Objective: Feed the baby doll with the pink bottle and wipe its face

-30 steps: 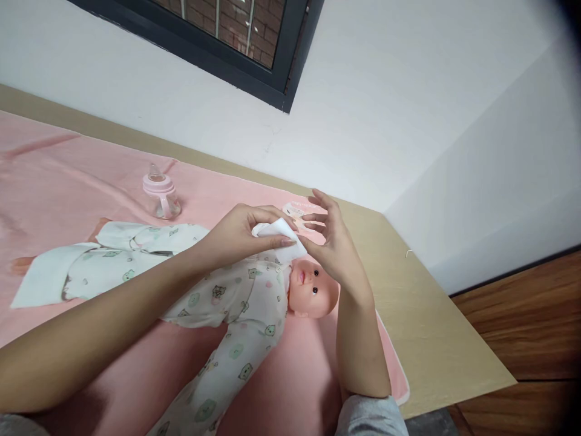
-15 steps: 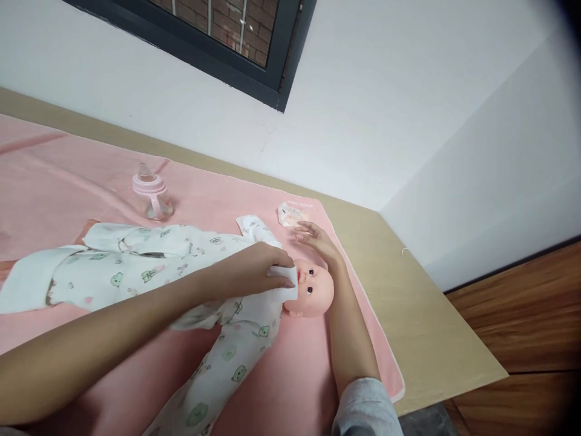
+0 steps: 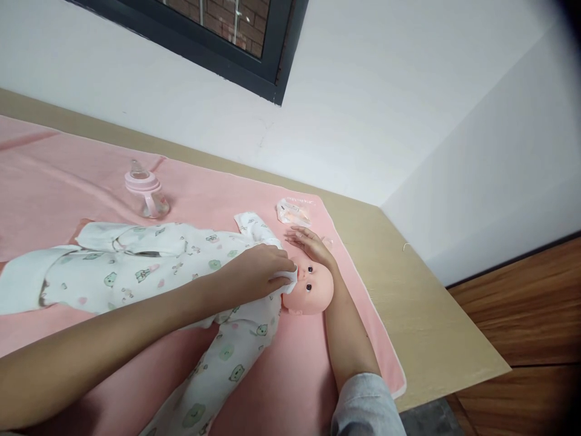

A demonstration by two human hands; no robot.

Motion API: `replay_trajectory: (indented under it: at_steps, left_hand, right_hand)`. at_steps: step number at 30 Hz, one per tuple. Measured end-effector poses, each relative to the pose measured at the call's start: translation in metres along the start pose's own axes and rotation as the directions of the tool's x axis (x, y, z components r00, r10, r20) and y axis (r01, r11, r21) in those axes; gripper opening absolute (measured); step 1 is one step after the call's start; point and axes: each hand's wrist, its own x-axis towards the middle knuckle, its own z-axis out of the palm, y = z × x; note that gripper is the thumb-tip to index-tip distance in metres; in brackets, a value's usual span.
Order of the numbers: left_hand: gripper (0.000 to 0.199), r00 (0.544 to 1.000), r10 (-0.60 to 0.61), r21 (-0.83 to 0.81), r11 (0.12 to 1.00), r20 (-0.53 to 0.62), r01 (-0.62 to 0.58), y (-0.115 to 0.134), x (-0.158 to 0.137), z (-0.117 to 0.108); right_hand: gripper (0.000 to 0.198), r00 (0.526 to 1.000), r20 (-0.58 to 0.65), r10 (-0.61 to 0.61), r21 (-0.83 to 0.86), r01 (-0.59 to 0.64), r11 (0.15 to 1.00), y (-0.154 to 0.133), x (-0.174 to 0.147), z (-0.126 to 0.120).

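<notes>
A baby doll [image 3: 313, 290] in white printed clothes [image 3: 172, 260] lies on its back on a pink mat, head to the right. My left hand [image 3: 261, 269] pinches a white tissue [image 3: 287, 280] against the doll's mouth and chin. Beyond the doll's head rests my right hand [image 3: 311, 243], its fingers stretched out and holding nothing. The right forearm curves around the top of the head. Just past my right fingertips lies a small clear packet [image 3: 294, 213], and a small transparent item [image 3: 327, 242] sits beside that wrist, its kind unclear.
A baby bottle [image 3: 147, 192] with a pink collar and handle stands on the pink mat [image 3: 290, 369] at the back left. The mat covers much of a wooden table [image 3: 390, 290], against a white wall [image 3: 354, 109] with a dark-framed window [image 3: 272, 66].
The tissue has crumpled and now presses closer to the doll's mouth and chin under my left hand. My right hand has lowered slightly beside the head, uncovering the small transparent item.
</notes>
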Motion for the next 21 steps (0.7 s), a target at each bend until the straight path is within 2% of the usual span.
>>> replay_trajectory:
  at_steps: [8,15,21]
  left_hand:
    - [0.019,0.999,0.036,0.121,0.992,-0.022,-0.033,-0.0028,-0.0025,0.0005]
    - [0.018,1.000,0.014,0.180,0.984,-0.014,-0.011,-0.0038,-0.0007,0.0007]
    - [0.017,0.998,-0.008,0.195,0.981,-0.065,0.021,-0.0033,-0.0009,0.0006]
  right_hand:
    - [0.045,1.000,0.008,0.003,0.026,-0.003,1.000,0.0032,0.0020,-0.0021]
    - [0.040,1.000,0.015,-0.014,0.051,0.013,0.999,0.0056,0.0031,-0.0051]
    - [0.037,1.000,0.001,-0.004,0.056,0.004,0.998,0.0056,0.0038,-0.0049]
